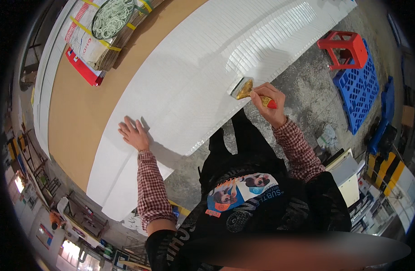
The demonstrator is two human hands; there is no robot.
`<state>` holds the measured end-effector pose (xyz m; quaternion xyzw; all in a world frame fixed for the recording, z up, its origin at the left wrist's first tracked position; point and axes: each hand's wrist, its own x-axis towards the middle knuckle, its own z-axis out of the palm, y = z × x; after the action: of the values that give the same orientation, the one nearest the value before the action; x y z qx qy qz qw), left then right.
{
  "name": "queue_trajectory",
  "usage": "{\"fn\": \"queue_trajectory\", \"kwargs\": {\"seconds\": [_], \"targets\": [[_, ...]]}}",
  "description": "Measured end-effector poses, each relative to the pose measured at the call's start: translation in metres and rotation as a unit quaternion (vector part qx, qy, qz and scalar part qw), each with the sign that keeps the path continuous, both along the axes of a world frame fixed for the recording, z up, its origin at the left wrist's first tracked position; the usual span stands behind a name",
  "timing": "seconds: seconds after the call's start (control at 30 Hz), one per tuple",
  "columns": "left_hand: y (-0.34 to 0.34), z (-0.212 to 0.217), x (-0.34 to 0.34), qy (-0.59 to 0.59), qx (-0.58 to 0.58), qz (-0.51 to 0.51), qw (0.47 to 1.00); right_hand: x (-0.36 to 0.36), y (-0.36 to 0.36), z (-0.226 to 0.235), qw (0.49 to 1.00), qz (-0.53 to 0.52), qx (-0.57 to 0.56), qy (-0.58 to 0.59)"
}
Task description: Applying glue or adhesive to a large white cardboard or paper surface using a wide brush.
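Note:
My right hand (pixel 269 105) grips a wide flat paintbrush (pixel 245 89) by its yellowish handle, which ends in a red tip. The pale bristles meet a long spread of white sheets (pixel 180 86), or hang just above it; I cannot tell which. These sheets overlap like a fan, their many edges showing as close parallel lines. Toward the far right, part of the spread shines as if wet. On the left part of the same sheets, my left hand (pixel 134 133) lies with its fingers spread, holding nothing.
Brown board (pixel 81 135) covers the table beyond the sheets. On it stand a strapped cardboard bundle (pixel 87 38), a round container of pale green rubber bands (pixel 111 18) and a red packet (pixel 83 67). A red stool (pixel 352 49) and blue plastic pallet (pixel 358 90) occupy the floor at right.

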<state>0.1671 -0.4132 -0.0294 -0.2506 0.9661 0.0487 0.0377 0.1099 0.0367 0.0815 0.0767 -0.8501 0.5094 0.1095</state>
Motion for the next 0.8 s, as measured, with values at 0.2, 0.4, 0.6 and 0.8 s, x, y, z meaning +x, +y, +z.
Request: {"fn": "queue_trajectory", "kwargs": {"seconds": [0.2, 0.4, 0.6, 0.8], "targets": [[0.001, -0.011, 0.013, 0.058, 0.004, -0.017, 0.998, -0.021, 0.018, -0.002, 0.981, -0.192, 0.038, -0.017], [0.001, -0.009, 0.014, 0.061, 0.001, -0.016, 0.998, 0.008, -0.025, -0.008, 0.993, 0.031, -0.102, -0.05], [0.0, -0.01, 0.014, 0.048, 0.007, -0.008, 0.999, -0.053, 0.018, -0.019, 0.971, -0.227, 0.01, 0.067], [0.0, -0.011, 0.014, 0.059, -0.007, -0.017, 0.998, 0.019, -0.057, -0.025, 0.997, -0.028, -0.071, 0.013]]}}
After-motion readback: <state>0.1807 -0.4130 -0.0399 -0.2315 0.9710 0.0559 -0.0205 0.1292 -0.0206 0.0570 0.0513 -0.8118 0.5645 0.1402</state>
